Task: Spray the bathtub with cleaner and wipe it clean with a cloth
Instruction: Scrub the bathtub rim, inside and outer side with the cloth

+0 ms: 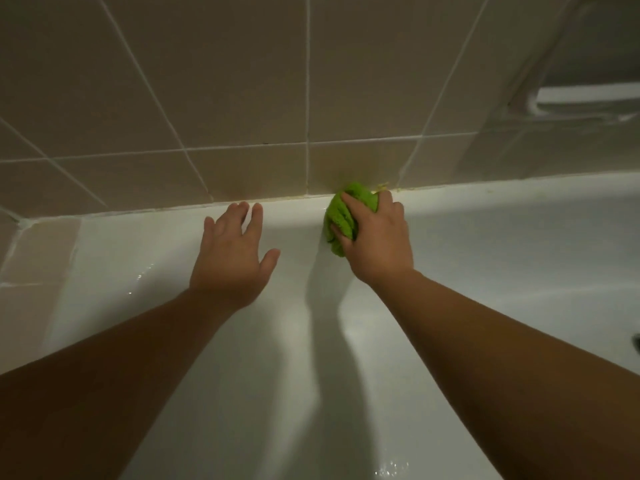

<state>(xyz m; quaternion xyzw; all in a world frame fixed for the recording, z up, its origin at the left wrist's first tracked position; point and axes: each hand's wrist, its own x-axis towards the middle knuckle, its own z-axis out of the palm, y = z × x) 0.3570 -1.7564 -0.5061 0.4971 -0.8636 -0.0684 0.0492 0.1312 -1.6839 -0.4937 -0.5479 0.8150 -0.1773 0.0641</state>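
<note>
- Beige wall tiles (242,81) with pale grout are filling the far side, meeting the white bathtub (485,244) along its far rim.
- Water droplets are glinting on the tub's left slope and near floor.
- The right hand (375,242) is gripping a bunched green cloth (349,211), fingers curled round it, pressing it against the far rim where tub and tile are meeting.
- The left hand (232,252) is lying spread and flat, fingers straight, holding nothing, fingertips reaching near the far rim, left of the cloth.
</note>
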